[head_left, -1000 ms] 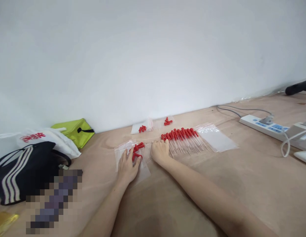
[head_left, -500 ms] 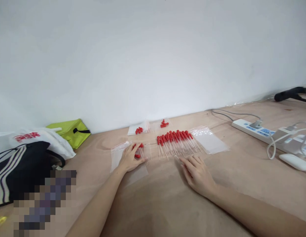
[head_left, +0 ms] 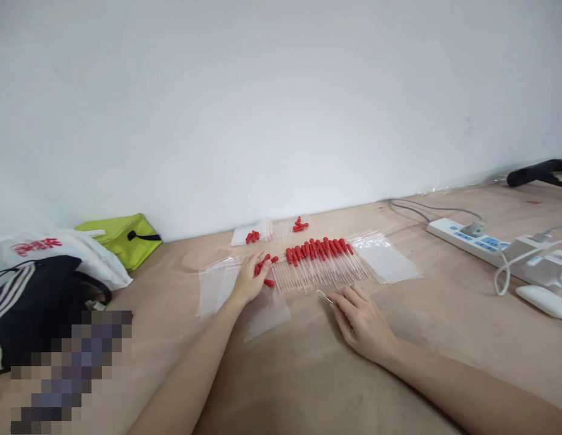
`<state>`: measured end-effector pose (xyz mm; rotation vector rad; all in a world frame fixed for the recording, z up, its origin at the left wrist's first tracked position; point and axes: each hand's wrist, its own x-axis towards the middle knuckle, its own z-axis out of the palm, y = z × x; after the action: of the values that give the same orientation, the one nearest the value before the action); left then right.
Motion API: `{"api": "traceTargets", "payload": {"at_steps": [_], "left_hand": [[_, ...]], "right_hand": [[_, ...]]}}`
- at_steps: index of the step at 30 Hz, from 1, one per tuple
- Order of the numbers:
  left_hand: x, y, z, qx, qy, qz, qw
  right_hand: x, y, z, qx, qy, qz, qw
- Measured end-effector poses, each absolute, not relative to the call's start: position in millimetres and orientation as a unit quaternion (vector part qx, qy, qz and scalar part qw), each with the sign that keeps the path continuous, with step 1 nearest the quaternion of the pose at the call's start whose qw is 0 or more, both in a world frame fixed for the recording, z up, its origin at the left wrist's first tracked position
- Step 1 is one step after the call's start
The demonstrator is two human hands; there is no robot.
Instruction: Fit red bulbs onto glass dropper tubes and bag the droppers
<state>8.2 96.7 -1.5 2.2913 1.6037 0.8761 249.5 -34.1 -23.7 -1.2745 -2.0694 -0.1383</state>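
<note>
My left hand [head_left: 249, 281] curls its fingers and thumb around loose red rubber bulbs [head_left: 264, 263], which lie over a clear plastic bag [head_left: 267, 314]. Which bulb it grips is partly hidden. Between the fingertips of my right hand [head_left: 360, 317] is a thin clear tube [head_left: 325, 296], pointing up and left, just above the table. Ahead of both hands lies a row of droppers with red bulbs [head_left: 319, 249], their clear stems towards me. Loose clear tubes [head_left: 285, 281] sit at the row's left end, close to my left hand.
Behind the row, red bulbs [head_left: 252, 237] lie on small clear bags by the wall, with more bulbs [head_left: 300, 225] beside them. A flat clear bag [head_left: 387, 260] is right of the droppers. A power strip [head_left: 466, 238] with cables stands far right; bags [head_left: 31, 302] crowd the left.
My left hand has slid right and curled in around the red bulbs; the bag beneath has shifted right too. More of the tube shows in my right hand, which has barely moved.
</note>
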Motion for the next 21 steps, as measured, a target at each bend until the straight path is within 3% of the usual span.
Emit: {"api": "traceTargets", "payload": {"at_steps": [10, 17, 18, 21], "left_hand": [[32, 147, 14, 0.791, 0.532, 0.269, 0.137], [35, 107, 38, 0.752, 0.52, 0.384, 0.131], [31, 92, 38, 0.749, 0.511, 0.394, 0.151], [21, 40, 33, 0.731, 0.425, 0.409, 0.344]], "right_hand": [[250, -33, -25, -0.491, -0.797, -0.04, 0.35], [250, -33, -24, -0.496, -0.789, -0.048, 0.359], [249, -33, -24, -0.498, -0.787, -0.055, 0.36], [249, -33, -25, -0.497, -0.788, -0.069, 0.356]]}}
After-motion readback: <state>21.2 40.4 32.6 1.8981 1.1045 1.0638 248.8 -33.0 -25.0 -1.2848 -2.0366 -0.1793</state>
